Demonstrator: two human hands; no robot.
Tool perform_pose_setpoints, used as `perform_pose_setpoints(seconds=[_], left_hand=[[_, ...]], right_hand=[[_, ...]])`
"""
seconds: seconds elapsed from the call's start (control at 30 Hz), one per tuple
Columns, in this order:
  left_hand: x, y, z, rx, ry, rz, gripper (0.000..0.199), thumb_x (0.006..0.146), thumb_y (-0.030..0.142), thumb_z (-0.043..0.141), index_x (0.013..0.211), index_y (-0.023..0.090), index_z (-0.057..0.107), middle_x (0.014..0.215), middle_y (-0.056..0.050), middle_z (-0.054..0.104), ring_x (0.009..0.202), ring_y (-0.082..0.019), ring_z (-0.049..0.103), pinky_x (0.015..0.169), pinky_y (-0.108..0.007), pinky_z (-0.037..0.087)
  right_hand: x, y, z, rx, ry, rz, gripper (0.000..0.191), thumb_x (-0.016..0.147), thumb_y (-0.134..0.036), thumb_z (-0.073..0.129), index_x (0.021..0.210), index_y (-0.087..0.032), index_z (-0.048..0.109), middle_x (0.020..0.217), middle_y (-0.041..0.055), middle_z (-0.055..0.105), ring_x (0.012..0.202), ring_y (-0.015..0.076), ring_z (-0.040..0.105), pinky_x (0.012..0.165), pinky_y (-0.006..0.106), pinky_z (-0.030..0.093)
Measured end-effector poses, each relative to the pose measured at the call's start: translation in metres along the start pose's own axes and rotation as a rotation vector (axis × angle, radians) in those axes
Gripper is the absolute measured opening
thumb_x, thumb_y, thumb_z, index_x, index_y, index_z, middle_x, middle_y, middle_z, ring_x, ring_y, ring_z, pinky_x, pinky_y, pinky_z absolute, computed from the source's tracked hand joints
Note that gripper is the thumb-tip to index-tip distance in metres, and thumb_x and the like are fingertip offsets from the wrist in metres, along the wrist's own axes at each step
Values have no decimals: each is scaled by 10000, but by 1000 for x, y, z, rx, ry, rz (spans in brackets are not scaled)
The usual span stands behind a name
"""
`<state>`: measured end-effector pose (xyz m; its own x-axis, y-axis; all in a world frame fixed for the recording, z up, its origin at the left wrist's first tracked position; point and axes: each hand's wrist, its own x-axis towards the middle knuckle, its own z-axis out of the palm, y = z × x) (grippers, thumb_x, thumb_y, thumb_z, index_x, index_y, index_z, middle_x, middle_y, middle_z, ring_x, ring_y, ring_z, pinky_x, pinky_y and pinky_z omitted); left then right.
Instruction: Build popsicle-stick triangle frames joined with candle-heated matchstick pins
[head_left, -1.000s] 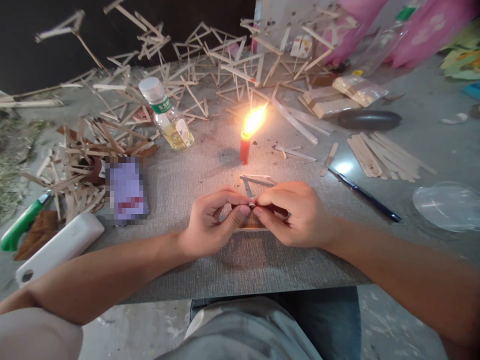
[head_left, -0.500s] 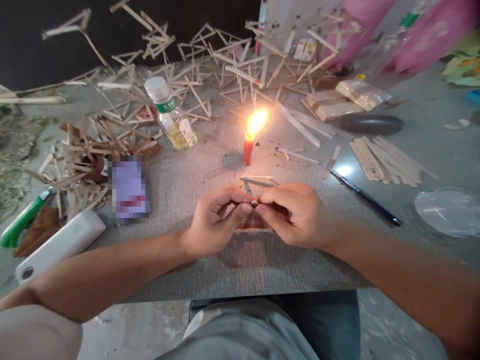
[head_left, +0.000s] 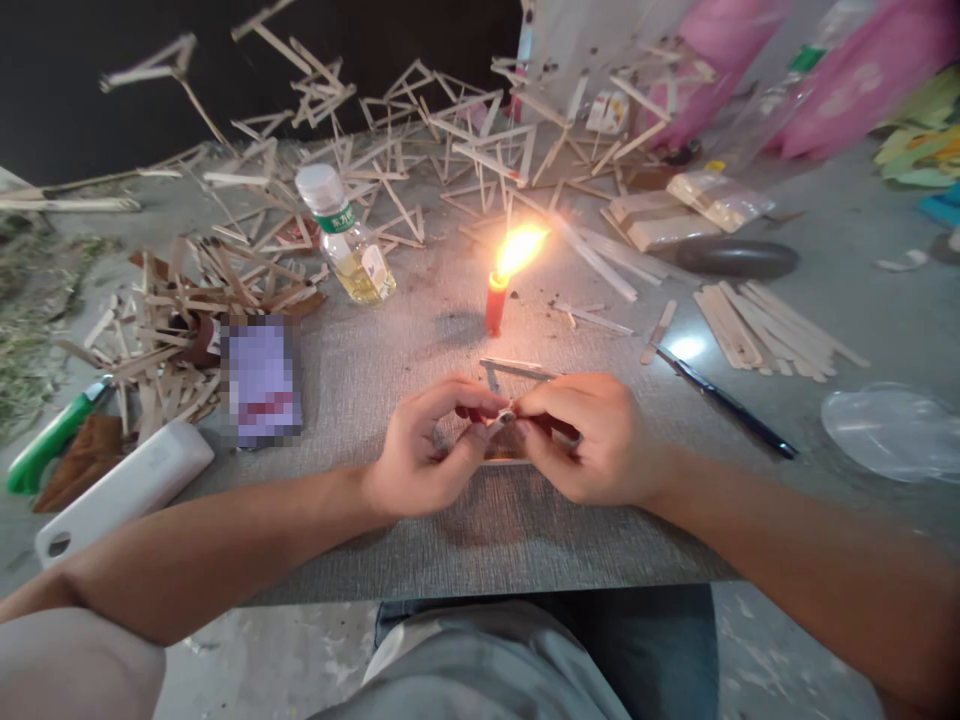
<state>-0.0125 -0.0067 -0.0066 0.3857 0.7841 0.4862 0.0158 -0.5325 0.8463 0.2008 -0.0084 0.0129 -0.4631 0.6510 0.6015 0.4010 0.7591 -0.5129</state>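
Observation:
My left hand [head_left: 429,448] and my right hand [head_left: 596,440] meet at the table's front, fingertips pinched together. Between them is the dark-tipped end of a small pale wooden stick [head_left: 501,420]; most of its length is hidden by my fingers. Just beyond my fingers lie thin flat sticks [head_left: 517,369] joined at an angle, and another stick edge [head_left: 508,461] shows below my hands. A short red candle [head_left: 495,305] burns upright past the sticks, its flame leaning right.
Left are a capped bottle [head_left: 356,262] of yellow liquid, a heap of sticks [head_left: 202,285], a purple pack [head_left: 261,380], a white power bank [head_left: 127,490] and a green-handled tool [head_left: 56,435]. Right are a dark pen [head_left: 727,405], loose craft sticks [head_left: 772,330] and a clear lid [head_left: 892,430]. Stick frames [head_left: 480,150] spread behind.
My fingertips have shifted slightly, and more of the pale stick shows between them. The candle flame leans further right. The view has moved a little.

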Motion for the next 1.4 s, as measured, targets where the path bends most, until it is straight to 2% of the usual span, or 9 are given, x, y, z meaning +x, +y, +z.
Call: perform_pose_setpoints(seconds=[0.13,0.3,0.4,0.5,0.67,0.87,1.13,1.3,1.4], left_hand=[[0,0,-1,52,78,139,490,792,76,594,1263,204,629,1093,-82,623,914,-194,604,820,-377,524],[8,27,-25,370,65,192,449,794,91,588,1229,201,618,1125,-108,615,987,-237,608,841,-404,524],[-4,39,-61,758,88,39,382,826,145,628,1201,217,632,1215,-134,615,1132,-314,610,987,-505,492],[-24,31,-103,1104,309,-238,225,872,268,663,1095,237,674,1207,-131,641,1187,-376,589,1086,-584,404],[-30,1,-146,1110,657,-460,489,859,500,731,1277,258,657,1377,-180,549,1357,-518,430,1101,-717,273],[-16,8,-144,1264,496,-679,547,889,613,655,1257,209,659,1497,-272,467,1397,-561,365,1073,-759,273],[-22,15,-148,1144,739,-202,309,860,555,728,898,248,732,1036,-102,666,1358,-415,456,1009,-549,371],[-21,18,-148,1331,567,-645,382,867,580,714,1083,266,750,1374,-189,581,1357,-499,413,1095,-708,264],[-21,20,-147,1339,481,-732,435,903,596,670,1166,257,741,1426,-181,540,1385,-495,376,1112,-709,262]], right_hand=[[1,-3,-6,-19,13,44,129,909,-167,559,852,-169,675,554,-49,536,461,86,430,493,252,367],[1,-3,-11,-3,202,15,184,897,-135,519,782,-199,647,563,-23,590,449,104,428,460,272,339],[0,-1,-12,1,304,-59,165,864,-122,526,795,-213,645,571,-18,604,452,122,440,467,286,340],[-1,1,-14,42,313,-146,160,837,-106,530,843,-216,645,579,-18,602,453,134,457,482,294,335],[2,-1,-15,92,300,-186,171,835,-96,512,837,-222,628,565,-26,576,440,139,474,485,291,336],[1,3,-16,99,277,-193,178,834,-82,518,867,-215,631,596,-22,578,463,134,458,497,292,322],[-3,11,-17,125,290,-162,187,837,-73,525,894,-208,641,597,-24,529,485,135,410,511,306,319],[-5,13,-16,118,281,-133,182,859,-70,525,895,-201,646,595,-30,482,505,131,395,524,305,311],[-7,15,-16,112,260,-129,186,863,-55,525,896,-196,642,600,-33,469,516,124,372,528,300,294]])
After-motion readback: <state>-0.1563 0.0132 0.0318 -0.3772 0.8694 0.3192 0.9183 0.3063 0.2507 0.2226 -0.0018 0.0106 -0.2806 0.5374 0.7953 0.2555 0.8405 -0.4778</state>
